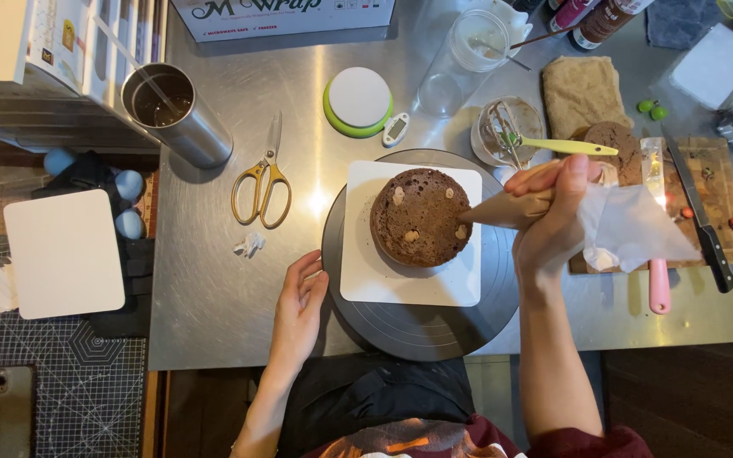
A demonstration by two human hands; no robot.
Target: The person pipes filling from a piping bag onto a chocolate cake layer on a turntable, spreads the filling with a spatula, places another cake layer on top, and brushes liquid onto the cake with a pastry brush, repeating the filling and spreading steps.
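Your right hand (553, 212) squeezes the piping bag (519, 208), its tip at the chocolate cake (422, 218) on the white board (366, 271); your left hand (299, 301), open, rests against the turntable (417, 326), and the next dab likely calls for rotating it.

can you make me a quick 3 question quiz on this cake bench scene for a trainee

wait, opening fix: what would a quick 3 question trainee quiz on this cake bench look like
1. True or false: the right hand holds a piping bag whose tip is at the edge of the chocolate cake.
2. What does the left hand touch? A) the scissors B) the rim of the dark turntable C) the knife
3. Fill in: the cake sits on a white square ____.

Key: 1 true; 2 B; 3 board

Also in view: gold-handled scissors, a whisk in a bowl, and a black-handled knife.
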